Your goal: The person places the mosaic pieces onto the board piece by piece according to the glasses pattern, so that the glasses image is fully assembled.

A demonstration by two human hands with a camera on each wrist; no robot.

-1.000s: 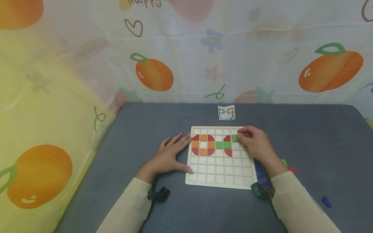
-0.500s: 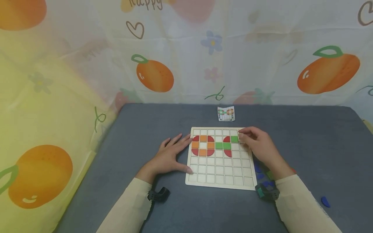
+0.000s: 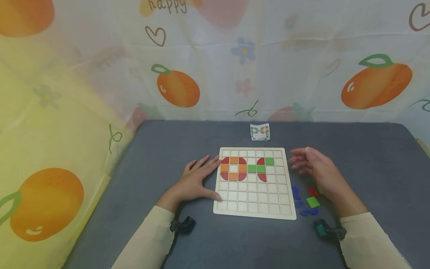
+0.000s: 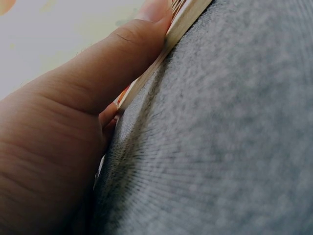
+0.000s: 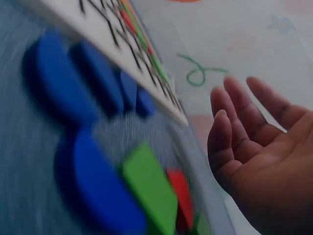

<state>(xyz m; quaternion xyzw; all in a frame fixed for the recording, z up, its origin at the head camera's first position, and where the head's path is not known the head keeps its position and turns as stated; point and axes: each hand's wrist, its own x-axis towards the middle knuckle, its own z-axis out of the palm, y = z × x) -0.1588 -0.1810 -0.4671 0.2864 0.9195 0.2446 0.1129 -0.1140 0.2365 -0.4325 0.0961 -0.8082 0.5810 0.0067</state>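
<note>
A pale gridded board [image 3: 253,198] lies on the grey table, holding red quarter-round, orange square and green square tiles in its upper cells. My left hand [image 3: 193,183] rests along the board's left edge, fingers spread, fingertips and thumb touching the rim. In the left wrist view the thumb [image 4: 112,58] lies against the board's edge. To the right of the board, my right hand [image 3: 320,172] hovers with relaxed fingers and holds nothing. The last green tile [image 3: 269,161] sits in a cell in the second row. Below that hand lie a loose green tile [image 3: 313,202] and a red tile [image 3: 313,191].
Several blue rounded pieces [image 5: 105,186] lie beside the board's right edge. Behind the board is a small printed pattern card [image 3: 260,132]. A fruit-print cloth [image 3: 215,74] hangs along the back and left of the table.
My right hand has let go of the green tile, which now lies flat in its cell, and has moved right, off the board. My left hand has stayed put.
</note>
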